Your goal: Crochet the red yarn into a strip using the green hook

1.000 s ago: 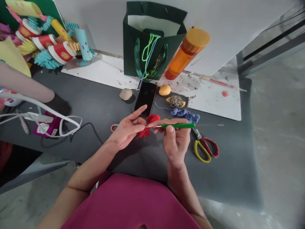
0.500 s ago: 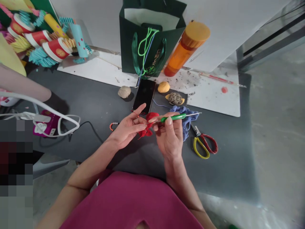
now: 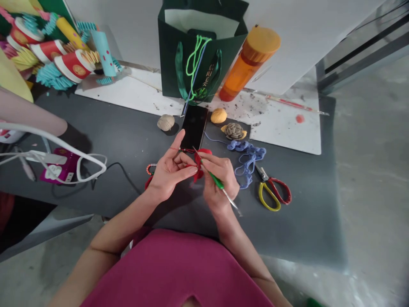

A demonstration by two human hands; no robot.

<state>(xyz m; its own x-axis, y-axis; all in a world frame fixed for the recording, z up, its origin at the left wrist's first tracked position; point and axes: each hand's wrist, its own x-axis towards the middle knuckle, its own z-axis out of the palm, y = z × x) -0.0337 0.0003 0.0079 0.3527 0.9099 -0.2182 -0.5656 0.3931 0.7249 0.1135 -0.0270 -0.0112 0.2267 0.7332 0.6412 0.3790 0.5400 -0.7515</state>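
Between thumb and fingers, my left hand (image 3: pixel 172 170) pinches a small red crochet piece (image 3: pixel 198 169), its index finger raised with red yarn running across it. My right hand (image 3: pixel 222 181) grips a crochet hook (image 3: pixel 217 181) by its green handle. The hook's thin tip points up and left, at the red piece; its metal rear end slants down to the right. Fingers cover part of the red piece. Just beyond my hands lies a black phone (image 3: pixel 194 125). A blue crocheted strip (image 3: pixel 247 153) rests right of my right hand, close to scissors (image 3: pixel 273 192) with one yellow and one red handle.
A beige yarn ball (image 3: pixel 166 123), a yellow ball (image 3: pixel 219 115) and a grey crocheted flower (image 3: pixel 234 131) flank the phone. Behind stand a dark green paper bag (image 3: pixel 172 64) and an orange bottle (image 3: pixel 238 70). White cables (image 3: pixel 92 160) and a purple box (image 3: pixel 62 166) sit left.
My right hand has turned the crochet hook from nearly level to steeply slanted, its rear end swinging down toward me. My left index finger has risen slightly. More of the blue strip shows.
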